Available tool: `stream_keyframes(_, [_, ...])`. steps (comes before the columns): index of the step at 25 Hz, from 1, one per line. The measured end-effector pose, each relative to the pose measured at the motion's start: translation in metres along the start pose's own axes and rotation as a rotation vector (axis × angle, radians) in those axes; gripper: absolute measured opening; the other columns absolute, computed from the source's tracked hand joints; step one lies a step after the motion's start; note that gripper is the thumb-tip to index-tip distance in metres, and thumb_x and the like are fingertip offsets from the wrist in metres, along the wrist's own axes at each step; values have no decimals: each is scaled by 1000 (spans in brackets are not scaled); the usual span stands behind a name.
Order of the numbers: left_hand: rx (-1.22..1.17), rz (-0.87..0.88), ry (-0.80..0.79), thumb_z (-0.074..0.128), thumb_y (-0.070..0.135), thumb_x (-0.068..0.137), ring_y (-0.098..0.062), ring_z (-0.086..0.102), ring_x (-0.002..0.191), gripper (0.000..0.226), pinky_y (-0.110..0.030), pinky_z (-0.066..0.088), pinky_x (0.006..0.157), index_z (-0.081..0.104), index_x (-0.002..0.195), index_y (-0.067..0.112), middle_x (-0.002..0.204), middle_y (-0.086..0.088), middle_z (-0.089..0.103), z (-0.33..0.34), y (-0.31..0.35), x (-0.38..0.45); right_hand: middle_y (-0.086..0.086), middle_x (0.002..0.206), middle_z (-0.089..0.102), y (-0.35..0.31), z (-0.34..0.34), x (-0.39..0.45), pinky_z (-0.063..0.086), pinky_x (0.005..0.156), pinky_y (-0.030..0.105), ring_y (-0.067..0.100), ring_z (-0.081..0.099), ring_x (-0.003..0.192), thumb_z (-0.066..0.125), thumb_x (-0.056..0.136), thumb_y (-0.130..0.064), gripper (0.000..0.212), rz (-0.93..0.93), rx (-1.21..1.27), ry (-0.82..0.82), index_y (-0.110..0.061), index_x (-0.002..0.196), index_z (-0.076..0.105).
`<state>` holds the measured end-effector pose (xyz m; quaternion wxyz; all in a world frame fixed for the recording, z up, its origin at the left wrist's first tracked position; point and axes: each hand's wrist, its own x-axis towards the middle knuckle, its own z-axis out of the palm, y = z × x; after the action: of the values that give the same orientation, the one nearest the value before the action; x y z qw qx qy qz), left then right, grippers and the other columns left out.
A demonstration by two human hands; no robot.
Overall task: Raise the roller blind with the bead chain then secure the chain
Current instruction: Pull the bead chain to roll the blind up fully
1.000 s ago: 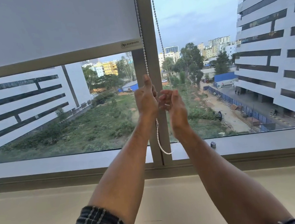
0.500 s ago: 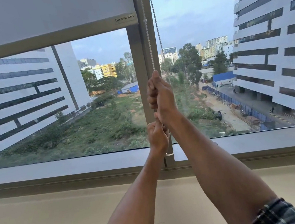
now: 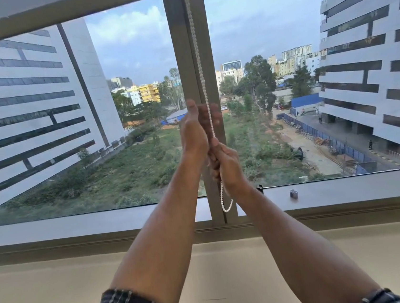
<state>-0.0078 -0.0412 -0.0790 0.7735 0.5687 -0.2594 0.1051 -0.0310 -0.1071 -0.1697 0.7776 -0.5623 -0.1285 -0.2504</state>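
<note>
Bead chain (image 3: pixel 199 59) hanging straight down the central window post (image 3: pixel 182 53), bottom loop slack just above the sill (image 3: pixel 90 223). Right hand (image 3: pixel 225 168) fisted tight around the chain, lower of the two. Left hand (image 3: pixel 193 132) directly above and touching it, fingers curled about the chain, thumb up; firmness of grip not discernible. Roller blind (image 3: pixel 4 14) bottom bar at top left edge of view, window largely uncovered.
</note>
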Motion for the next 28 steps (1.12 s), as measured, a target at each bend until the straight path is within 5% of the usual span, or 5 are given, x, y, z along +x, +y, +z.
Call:
stream_keyframes(6, [111, 16, -1, 34, 47, 108, -17, 29, 48, 59, -32, 22, 49, 41, 57, 17, 55, -6, 36, 29, 25, 12, -5, 51, 38, 21, -2, -15, 22, 35, 18, 8, 26, 37, 46, 108, -39, 48, 48, -54, -27, -23, 63, 47])
stream_keyframes(12, [342, 123, 171, 34, 49, 106, -22, 62, 78, 59, -35, 48, 77, 76, 86, 13, 81, -9, 66, 27, 18, 13, -4, 51, 36, 19, -5, -15, 24, 34, 18, 7, 27, 36, 42, 110, -33, 45, 11, -62, -16, -16, 68, 45])
stream_keyframes(15, [446, 189, 261, 33, 55, 103, -2, 54, 92, 46, -25, 43, 80, 65, 103, 22, 105, -3, 60, 27, 15, 7, -1, 53, 34, 20, 1, -16, 23, 34, 19, 5, 25, 37, 40, 111, -23, 43, -8, -82, -2, -14, 70, 46])
stream_keyframes(22, [61, 27, 19, 34, 48, 108, -12, 35, 38, 62, -22, 30, 40, 52, 58, 16, 48, 1, 43, 17, 5, -2, -1, 51, 36, 25, 7, -14, 22, 34, 19, 4, 25, 35, 38, 110, -9, 37, 14, -61, 27, -10, 75, 50])
stream_keyframes(28, [67, 29, 58, 37, 51, 106, -9, 20, 34, 70, -20, 16, 39, 33, 40, 27, 43, 6, 27, 4, -26, -13, -6, 58, 42, 60, -6, -22, 29, 46, 20, 7, 32, 47, 37, 111, -13, 28, 61, -127, -65, -8, 89, 52])
